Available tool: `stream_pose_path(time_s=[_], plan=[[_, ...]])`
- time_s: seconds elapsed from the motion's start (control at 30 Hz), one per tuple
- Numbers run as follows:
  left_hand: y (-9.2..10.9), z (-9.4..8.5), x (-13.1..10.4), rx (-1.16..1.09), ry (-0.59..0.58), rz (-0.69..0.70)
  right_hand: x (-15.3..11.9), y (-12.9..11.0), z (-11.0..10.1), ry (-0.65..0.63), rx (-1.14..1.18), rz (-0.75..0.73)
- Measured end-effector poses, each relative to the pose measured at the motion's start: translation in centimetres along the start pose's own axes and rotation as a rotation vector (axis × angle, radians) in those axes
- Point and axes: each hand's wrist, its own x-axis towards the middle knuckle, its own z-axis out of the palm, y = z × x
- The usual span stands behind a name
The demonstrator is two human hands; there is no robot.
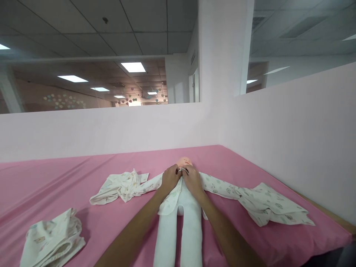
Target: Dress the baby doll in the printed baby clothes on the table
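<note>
A doll with a white cloth body (pixel 190 215) lies on its back, its head (pixel 184 161) toward the wall. It wears a white printed baby shirt (pixel 170 203), whose front hangs apart over the belly. At the neck, my left hand (pixel 171 178) pinches one side of the collar. My right hand (pixel 191 180) is closed on the other side, close beside it, and a thin white edge or tie shows between the fingers. Both sleeves stretch outward; bunched printed cloth lies at the left sleeve's end (pixel 119 188) and the right sleeve's end (pixel 274 205).
A folded printed baby garment (pixel 52 239) lies at the front left on the pink sheet (pixel 111 230). Behind the bed stands a white wall (pixel 111 133) with windows above it. Another white wall (pixel 292 141) runs along the right edge.
</note>
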Motion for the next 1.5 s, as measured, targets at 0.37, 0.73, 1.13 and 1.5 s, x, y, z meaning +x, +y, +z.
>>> stream_pose_path(time_s=[0.37, 0.73, 1.13, 1.5], plan=[[0.0, 0.1, 0.0, 0.03, 0.0, 0.006, 0.0, 0.4, 0.3, -0.018, -0.083, -0.077], [-1.2, 0.4, 0.3, -0.434, -0.057, -0.101, 0.0, 0.2, 0.2, -0.095, -0.178, -0.158], [-1.9, 0.3, 0.5, -0.791, -0.172, -0.185, -0.2, -0.2, -0.1, -0.156, -0.21, -0.16], [-1.2, -0.1, 0.2, -0.601, -0.115, -0.091, -0.3, -0.3, -0.1, -0.117, -0.241, -0.137]])
